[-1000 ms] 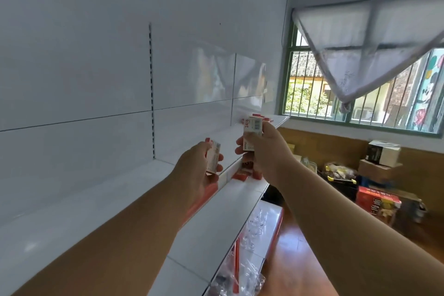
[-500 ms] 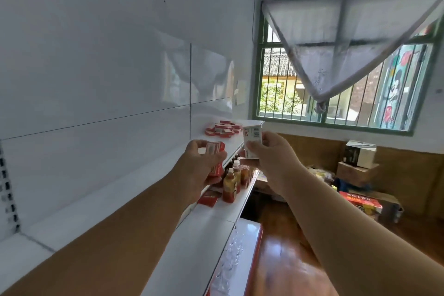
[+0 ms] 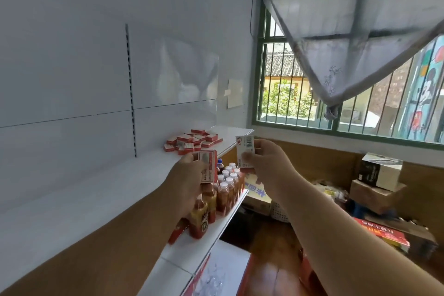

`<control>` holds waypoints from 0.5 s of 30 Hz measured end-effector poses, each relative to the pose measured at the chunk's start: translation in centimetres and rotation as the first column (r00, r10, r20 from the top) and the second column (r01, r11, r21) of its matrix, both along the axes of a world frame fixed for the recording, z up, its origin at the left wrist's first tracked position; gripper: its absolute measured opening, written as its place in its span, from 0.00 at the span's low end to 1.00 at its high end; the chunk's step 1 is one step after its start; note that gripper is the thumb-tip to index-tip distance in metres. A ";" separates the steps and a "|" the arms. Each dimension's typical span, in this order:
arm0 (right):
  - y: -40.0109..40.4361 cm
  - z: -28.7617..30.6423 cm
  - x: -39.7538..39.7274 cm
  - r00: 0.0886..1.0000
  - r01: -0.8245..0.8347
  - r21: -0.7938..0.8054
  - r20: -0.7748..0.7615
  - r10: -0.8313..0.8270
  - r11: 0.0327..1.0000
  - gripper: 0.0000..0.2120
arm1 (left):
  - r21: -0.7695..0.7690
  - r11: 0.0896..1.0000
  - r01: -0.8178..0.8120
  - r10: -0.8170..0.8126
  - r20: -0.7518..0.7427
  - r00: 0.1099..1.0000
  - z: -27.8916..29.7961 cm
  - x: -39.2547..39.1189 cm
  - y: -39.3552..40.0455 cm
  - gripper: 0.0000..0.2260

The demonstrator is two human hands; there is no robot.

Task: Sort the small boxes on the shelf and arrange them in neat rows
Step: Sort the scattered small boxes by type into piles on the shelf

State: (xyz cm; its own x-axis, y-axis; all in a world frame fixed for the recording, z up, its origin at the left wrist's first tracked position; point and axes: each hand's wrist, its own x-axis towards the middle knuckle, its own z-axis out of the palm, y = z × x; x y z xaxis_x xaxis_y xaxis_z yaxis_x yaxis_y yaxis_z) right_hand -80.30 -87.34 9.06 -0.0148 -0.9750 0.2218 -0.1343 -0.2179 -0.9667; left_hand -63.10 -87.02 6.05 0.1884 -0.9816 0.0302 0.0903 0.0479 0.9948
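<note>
The small boxes (image 3: 193,141) lie in a loose red-and-white heap at the far end of the upper shelf (image 3: 101,190), some flat, some tipped over one another, nothing yet in a row. Half a second ago only the near fringe of that heap showed past the hands; now the whole pile is in view and sits closer, so the person has moved along the shelf toward it. Two more boxes are being carried there. The left hand (image 3: 189,180) grips a red-faced box (image 3: 208,169) upright, fingers (image 3: 203,166) wrapped round its edge. The right hand (image 3: 263,163) pinches a white box (image 3: 245,150) with a barcode label between thumb and fingers, as it did a second ago. Both boxes hang in the air just short of the shelf's front edge, near the heap but apart from it. The sorting proper probably begins once these two are set down.

On the lower shelf (image 3: 192,251), under the hands, stands a tight cluster of white-capped bottles (image 3: 223,190); they sit below the working level and should not hinder. Further right are a barred window (image 3: 300,84) with a pale curtain (image 3: 348,31), and stacked cartons (image 3: 377,182) on the floor; their contents are too blurred to read.
</note>
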 end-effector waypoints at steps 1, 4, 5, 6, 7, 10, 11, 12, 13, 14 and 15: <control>-2.1 0.3 -0.9 1.000 -0.015 0.012 0.011 0.014 1.000 0.12 | -0.002 1.000 -0.029 0.029 0.021 0.999 0.3 -0.8 -1.7 0.11; -8.8 0.1 -2.8 0.995 -0.076 -0.003 0.065 0.076 0.997 0.11 | -0.027 0.995 -0.101 0.103 0.081 0.991 0.7 -2.6 -7.0 0.08; -11.1 -0.3 -3.2 0.992 -0.092 -0.006 0.087 0.092 0.996 0.10 | -0.033 0.993 -0.110 0.112 0.096 0.989 0.5 -3.2 -8.8 0.08; -13.5 -0.8 -3.4 0.989 -0.110 -0.005 0.102 0.110 0.994 0.09 | -0.032 0.993 -0.115 0.118 0.112 0.987 0.0 -3.7 -10.6 0.07; -15.8 -1.1 -3.5 0.986 -0.133 -0.003 0.105 0.133 0.991 0.09 | -0.033 0.992 -0.123 0.126 0.129 0.984 -0.5 -4.1 -12.5 0.06; -23.0 -1.8 -3.9 0.979 -0.190 0.009 0.071 0.189 0.982 0.09 | -0.058 0.990 -0.130 0.139 0.187 0.973 -0.9 -4.8 -19.2 0.05; -25.2 -1.9 -4.2 0.978 -0.204 0.020 0.046 0.203 0.979 0.09 | -0.062 0.989 -0.137 0.147 0.201 0.969 -0.8 -5.0 -21.5 0.06; -27.3 -1.9 -4.6 0.976 -0.215 0.036 0.028 0.214 0.976 0.09 | -0.060 0.987 -0.148 0.158 0.214 0.964 -0.5 -5.2 -23.7 0.07; -29.3 -1.9 -5.1 0.975 -0.221 0.053 0.022 0.220 0.974 0.09 | -0.051 0.985 -0.162 0.169 0.217 0.961 -0.2 -5.5 -25.7 0.08; -31.4 -1.9 -5.7 0.973 -0.229 0.070 0.023 0.228 0.971 0.09 | -0.045 0.983 -0.176 0.181 0.212 0.960 0.1 -5.8 -27.8 0.08; -33.4 -1.8 -6.3 0.971 -0.238 0.084 0.021 0.237 0.968 0.09 | -0.040 0.981 -0.188 0.193 0.210 0.959 0.0 -6.3 -29.8 0.08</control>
State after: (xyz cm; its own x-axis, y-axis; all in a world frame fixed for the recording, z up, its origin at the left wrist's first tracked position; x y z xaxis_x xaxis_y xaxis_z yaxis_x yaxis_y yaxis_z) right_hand -86.63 -120.79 7.25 0.2178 -0.9660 0.1392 -0.0778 -0.1593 -0.9842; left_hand -69.37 -116.85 6.07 0.3591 -0.9270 0.1085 -0.1348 0.0635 0.9888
